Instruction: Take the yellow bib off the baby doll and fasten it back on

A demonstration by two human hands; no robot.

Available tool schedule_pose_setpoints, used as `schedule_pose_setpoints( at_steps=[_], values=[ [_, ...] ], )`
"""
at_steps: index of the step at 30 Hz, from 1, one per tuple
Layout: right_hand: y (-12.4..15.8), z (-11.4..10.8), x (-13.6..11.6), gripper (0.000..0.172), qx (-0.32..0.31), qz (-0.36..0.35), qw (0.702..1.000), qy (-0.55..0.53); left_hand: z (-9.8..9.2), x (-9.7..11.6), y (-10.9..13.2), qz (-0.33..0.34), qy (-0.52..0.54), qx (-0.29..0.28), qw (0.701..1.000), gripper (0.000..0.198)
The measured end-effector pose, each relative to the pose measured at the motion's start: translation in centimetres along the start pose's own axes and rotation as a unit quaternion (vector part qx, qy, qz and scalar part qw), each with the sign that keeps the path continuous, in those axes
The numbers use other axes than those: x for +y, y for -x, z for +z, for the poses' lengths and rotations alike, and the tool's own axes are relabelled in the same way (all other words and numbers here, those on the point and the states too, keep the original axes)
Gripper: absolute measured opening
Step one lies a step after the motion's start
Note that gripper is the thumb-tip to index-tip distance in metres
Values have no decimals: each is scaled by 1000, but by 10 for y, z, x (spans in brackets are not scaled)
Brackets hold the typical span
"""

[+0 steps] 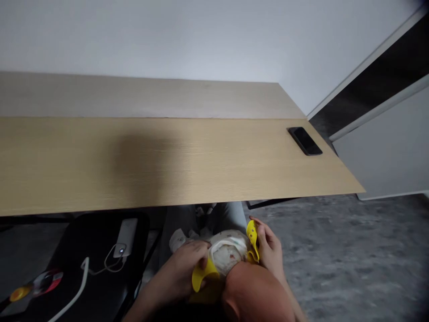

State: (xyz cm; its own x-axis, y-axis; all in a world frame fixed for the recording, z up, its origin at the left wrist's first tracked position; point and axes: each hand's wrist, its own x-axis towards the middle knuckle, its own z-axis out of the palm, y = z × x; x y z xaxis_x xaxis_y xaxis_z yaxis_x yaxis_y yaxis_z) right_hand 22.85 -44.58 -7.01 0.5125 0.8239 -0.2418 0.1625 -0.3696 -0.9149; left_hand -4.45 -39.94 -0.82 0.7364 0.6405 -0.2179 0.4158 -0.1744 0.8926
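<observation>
A baby doll (258, 293) with a smooth, bald head sits in my lap, facing away from me. Its body is dressed in white patterned cloth. A yellow bib (205, 273) with small round holes or studs near one end is around its neck area. My left hand (189, 259) is closed on the bib's left strap, beside the doll's shoulder. On the other side, my right hand (270, 248) pinches the right strap, which stands up and curls. The bib's middle is hidden by the doll's head and body.
A wooden table (214, 156) spans the view in front of me, with a black phone (305, 141) at its right end. On a black chair (100, 232) to the left lie a white power bank (125, 237) with a cable and a red-and-yellow item (47, 282).
</observation>
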Motion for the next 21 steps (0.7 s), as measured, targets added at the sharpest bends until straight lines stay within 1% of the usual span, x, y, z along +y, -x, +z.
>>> schedule_pose_setpoints(
  at_steps=[3,6,8,10,12,13,14,16,18,19,21],
  values=[
    [7,-14,4,57,-100,22,995,24,0,1,0,-4,8,-2,1000,13],
    [10,-27,-1,58,-222,20,971,88,0,1,4,-35,30,-8,999,17],
    [11,-34,-10,56,-292,2,946,138,0,0,8,-55,47,-10,997,26],
    [12,-41,-22,53,-340,-5,927,159,-2,-1,10,-59,63,-17,996,46],
    [12,-47,-32,51,-365,1,917,161,-3,-1,11,-55,77,-20,995,70],
    [13,-51,-37,51,-367,3,916,161,-4,-1,12,-53,78,-19,995,79],
    [13,-53,-40,51,-363,3,918,158,-4,-1,12,-50,75,-19,996,83],
    [14,-57,-41,53,-354,-3,924,147,-4,-3,12,-40,53,-21,998,77],
    [15,-57,-37,54,-358,-6,922,144,-3,-6,14,-32,19,-24,999,72],
    [15,-55,-33,55,-365,-7,919,150,-1,-8,15,-37,1,-22,999,73],
    [17,-50,-23,56,-365,-16,913,182,2,-14,20,-65,-39,-13,997,84]
  ],
)
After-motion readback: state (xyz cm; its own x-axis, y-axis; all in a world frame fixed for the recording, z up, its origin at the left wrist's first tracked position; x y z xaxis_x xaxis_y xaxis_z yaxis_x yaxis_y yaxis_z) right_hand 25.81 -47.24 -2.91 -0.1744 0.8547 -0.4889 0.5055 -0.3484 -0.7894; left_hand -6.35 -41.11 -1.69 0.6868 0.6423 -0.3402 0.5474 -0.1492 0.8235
